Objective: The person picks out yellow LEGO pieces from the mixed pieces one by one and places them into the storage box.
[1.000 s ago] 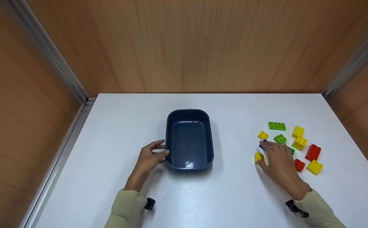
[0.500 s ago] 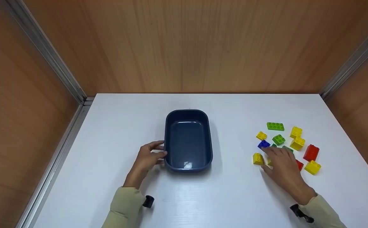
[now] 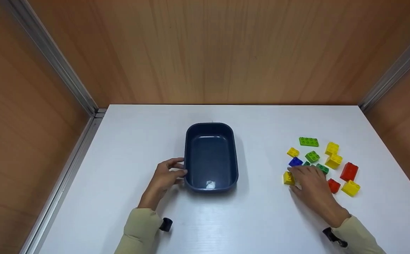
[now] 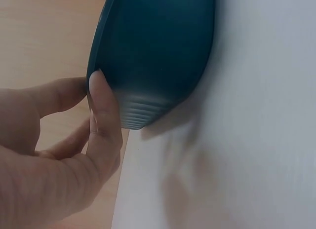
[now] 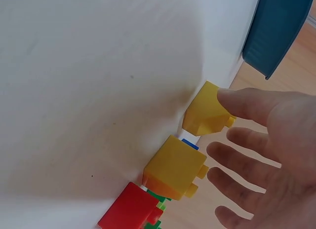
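In the head view a dark blue rectangular tray (image 3: pixel 210 187) stands mid-table. My left hand (image 3: pixel 164 176) holds its left side; in the left wrist view the thumb (image 4: pixel 104 98) lies against the tray wall (image 4: pixel 148 46) with fingers on the other side. My right hand (image 3: pixel 312 185) hovers low over several toy building bricks, its fingers spread. Nearest its fingertips is a yellow brick (image 3: pixel 288 179). From the right wrist, the thumb (image 5: pixel 247 103) overlaps a yellow brick (image 5: pixel 205 108); contact is unclear. A second yellow brick (image 5: pixel 173 165), hidden under the hand in the head view, sits beside the fingers.
Around the right hand lie a blue brick (image 3: pixel 295 162), a long green brick (image 3: pixel 308 141), a smaller green brick (image 3: pixel 312 156), red bricks including a large one (image 3: pixel 349 171), and further yellow bricks (image 3: pixel 333 161). Wooden panels (image 3: pixel 205 53) enclose the white table (image 3: pixel 138 134).
My right hand has drawn back from the blue brick, uncovering it, then shifted slightly toward the nearest yellow brick. The left hand and tray have stayed put.
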Motion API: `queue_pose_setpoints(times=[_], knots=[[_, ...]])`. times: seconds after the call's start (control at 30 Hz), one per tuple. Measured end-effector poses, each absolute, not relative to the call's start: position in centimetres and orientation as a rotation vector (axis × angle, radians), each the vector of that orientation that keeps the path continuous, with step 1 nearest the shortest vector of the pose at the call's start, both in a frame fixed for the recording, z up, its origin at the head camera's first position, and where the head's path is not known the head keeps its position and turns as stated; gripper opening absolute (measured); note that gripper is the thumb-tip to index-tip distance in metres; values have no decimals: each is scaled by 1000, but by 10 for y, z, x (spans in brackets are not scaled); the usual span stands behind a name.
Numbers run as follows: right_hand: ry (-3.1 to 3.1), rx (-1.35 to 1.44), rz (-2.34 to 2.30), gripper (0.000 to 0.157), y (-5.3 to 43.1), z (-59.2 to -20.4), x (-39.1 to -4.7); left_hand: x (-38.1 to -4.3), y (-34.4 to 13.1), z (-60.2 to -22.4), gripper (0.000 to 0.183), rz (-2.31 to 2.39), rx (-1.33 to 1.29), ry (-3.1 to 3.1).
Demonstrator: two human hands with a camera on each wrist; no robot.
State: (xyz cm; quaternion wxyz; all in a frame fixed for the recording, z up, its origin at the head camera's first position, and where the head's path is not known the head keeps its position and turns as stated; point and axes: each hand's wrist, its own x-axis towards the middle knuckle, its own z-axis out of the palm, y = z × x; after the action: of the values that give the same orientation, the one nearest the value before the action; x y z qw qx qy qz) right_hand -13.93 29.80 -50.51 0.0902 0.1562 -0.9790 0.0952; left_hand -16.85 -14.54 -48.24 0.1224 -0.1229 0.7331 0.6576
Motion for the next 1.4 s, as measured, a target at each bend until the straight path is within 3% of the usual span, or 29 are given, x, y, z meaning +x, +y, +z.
queue_pose_setpoints(times=[1.4], knots=[[-2856, 528, 334, 47, 286, -486, -152, -168, -150, -485, 50, 1953, -344, 2078]])
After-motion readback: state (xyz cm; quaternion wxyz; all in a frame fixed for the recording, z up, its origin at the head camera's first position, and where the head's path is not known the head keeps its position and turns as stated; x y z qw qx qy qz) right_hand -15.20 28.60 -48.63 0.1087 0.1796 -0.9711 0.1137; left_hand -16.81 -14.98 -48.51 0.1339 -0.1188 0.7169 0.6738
